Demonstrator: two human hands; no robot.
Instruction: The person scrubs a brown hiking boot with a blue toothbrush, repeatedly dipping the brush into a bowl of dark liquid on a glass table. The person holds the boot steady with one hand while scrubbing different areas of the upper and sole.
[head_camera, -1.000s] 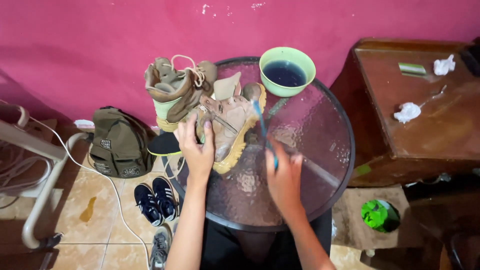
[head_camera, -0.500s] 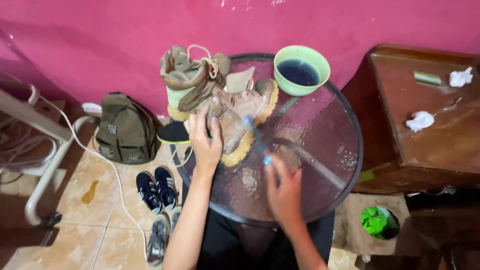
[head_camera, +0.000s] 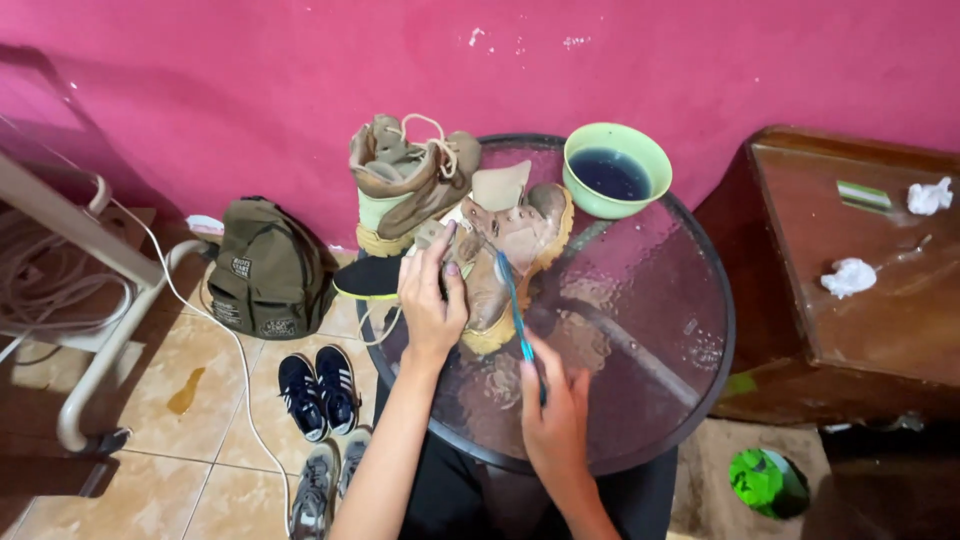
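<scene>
Risk: right hand (head_camera: 553, 415), closed on blue brush (head_camera: 516, 305), could nudge the boot (head_camera: 505, 255), pinned by the left hand (head_camera: 432, 300), into the nearby water bowl (head_camera: 616, 170).

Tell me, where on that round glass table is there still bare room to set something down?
The right half of the glass table is bare, between the green bowl, the far rim and the right hand holding a blue brush. The left side is crowded: two tan boots and the left hand fill it.
</scene>
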